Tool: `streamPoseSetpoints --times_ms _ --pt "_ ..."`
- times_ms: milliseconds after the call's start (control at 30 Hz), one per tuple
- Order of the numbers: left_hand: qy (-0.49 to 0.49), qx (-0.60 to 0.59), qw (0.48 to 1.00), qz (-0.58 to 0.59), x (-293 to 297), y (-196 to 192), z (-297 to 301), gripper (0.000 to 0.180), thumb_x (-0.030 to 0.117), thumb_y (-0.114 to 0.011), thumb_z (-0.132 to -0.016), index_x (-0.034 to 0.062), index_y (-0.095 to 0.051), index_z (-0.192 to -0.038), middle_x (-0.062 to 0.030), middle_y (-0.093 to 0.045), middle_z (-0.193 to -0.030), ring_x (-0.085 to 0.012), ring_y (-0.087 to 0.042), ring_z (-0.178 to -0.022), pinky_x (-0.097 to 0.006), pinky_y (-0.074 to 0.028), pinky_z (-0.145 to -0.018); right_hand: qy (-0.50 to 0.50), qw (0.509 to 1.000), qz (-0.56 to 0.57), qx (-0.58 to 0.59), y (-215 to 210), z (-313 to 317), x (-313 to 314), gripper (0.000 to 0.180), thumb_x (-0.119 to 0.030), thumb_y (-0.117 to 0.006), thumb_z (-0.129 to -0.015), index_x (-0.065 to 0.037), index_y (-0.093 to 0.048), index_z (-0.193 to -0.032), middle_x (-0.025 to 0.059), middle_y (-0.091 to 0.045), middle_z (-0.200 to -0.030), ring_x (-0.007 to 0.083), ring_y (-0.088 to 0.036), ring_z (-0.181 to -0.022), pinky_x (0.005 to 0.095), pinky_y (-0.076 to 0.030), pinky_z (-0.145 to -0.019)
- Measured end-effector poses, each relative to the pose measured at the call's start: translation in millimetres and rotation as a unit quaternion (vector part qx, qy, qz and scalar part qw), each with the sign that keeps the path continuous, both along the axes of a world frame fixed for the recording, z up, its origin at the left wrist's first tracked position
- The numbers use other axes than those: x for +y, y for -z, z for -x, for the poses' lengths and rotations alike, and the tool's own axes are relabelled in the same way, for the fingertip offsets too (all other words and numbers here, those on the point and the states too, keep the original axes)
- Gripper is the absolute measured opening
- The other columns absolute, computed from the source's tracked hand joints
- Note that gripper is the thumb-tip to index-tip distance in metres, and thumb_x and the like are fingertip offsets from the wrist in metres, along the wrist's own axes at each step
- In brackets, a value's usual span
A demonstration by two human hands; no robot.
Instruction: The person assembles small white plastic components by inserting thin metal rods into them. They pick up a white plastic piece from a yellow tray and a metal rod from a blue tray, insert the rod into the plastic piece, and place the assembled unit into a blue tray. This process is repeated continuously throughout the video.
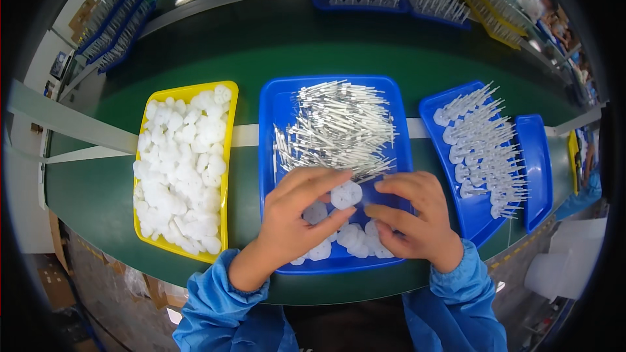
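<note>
The left hand [293, 221] and right hand [411, 221] pinch a small white lobed plastic disc [345, 194] between their fingertips, above the blue tray [270, 117]. It looks light, stiff, best gripped by its edges; thin metal pins [339, 124] lie just beyond.

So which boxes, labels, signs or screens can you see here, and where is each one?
Cardboard boxes: brown, on the floor at lower left, below the belt.
Cardboard box: brown, upper left against the wall.
Wall picture or screen: small dark rectangle, far left; too small to tell which.

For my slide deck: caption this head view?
Left hand and right hand handle a white disc over a blue tray.
</note>
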State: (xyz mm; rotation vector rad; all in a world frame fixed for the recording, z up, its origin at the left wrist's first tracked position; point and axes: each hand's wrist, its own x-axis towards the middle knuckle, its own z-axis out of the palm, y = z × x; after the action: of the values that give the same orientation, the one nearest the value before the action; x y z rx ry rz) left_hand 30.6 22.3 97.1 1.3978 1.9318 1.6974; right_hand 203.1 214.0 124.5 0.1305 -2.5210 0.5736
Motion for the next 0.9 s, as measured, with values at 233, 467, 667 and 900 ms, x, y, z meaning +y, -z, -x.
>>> streamPoseSetpoints --times_ms 233,467,667,900 --pt "-0.014 -0.167 0.985 -0.031 -13.0 5.1 11.9 0.03 -0.007 -0.082 -0.095 -0.0066 -0.077 -0.124 -0.013 -0.072 -0.12 -0.0204 -0.075 -0.104 -0.032 -0.064 -0.09 0.043 0.978 -0.197 -0.052 -0.6 27.7 -5.7 0.019 -0.014 -0.078 -0.079 -0.012 -0.08 -0.098 0.0015 -0.071 -0.101 0.0219 -0.069 -0.1 0.0433 -0.052 -0.098" --pt "-0.047 -0.171 0.984 0.014 -19.5 12.4 16.3 0.023 -0.006 -0.077 -0.1 -0.006 -0.079 -0.123 -0.0099 -0.071 -0.113 -0.0157 -0.071 -0.102 -0.028 -0.059 -0.088 0.068 0.964 -0.229 -0.117 9.6 46.0 -4.6 0.011 -0.013 -0.075 -0.081 -0.012 -0.074 -0.091 0.0031 -0.067 -0.092 0.0219 -0.066 -0.098 0.041 -0.05 -0.095" --pt "-0.049 -0.126 0.99 -0.031 -17.9 17.0 2.1 0.033 -0.008 -0.085 -0.09 0.0035 -0.085 -0.121 -0.0094 -0.074 -0.115 -0.0148 -0.072 -0.091 -0.027 -0.059 -0.078 0.046 0.993 0.076 -0.082 17.0 22.1 5.4 0.021 -0.005 -0.084 -0.077 -0.013 -0.073 -0.093 0.0009 -0.075 -0.091 0.0209 -0.072 -0.085 0.0392 -0.05 -0.086" --pt "0.075 -0.161 0.984 -0.021 -19.9 5.0 3.5 0.027 -0.006 -0.08 -0.093 -0.0015 -0.083 -0.12 -0.0175 -0.072 -0.133 -0.0229 -0.072 -0.113 -0.036 -0.058 -0.099 0.018 0.91 0.408 -0.073 16.2 11.1 1.9 0.016 -0.001 -0.085 -0.09 -0.006 -0.076 -0.102 0.0029 -0.077 -0.091 0.0129 -0.074 -0.084 0.03 -0.056 -0.079"
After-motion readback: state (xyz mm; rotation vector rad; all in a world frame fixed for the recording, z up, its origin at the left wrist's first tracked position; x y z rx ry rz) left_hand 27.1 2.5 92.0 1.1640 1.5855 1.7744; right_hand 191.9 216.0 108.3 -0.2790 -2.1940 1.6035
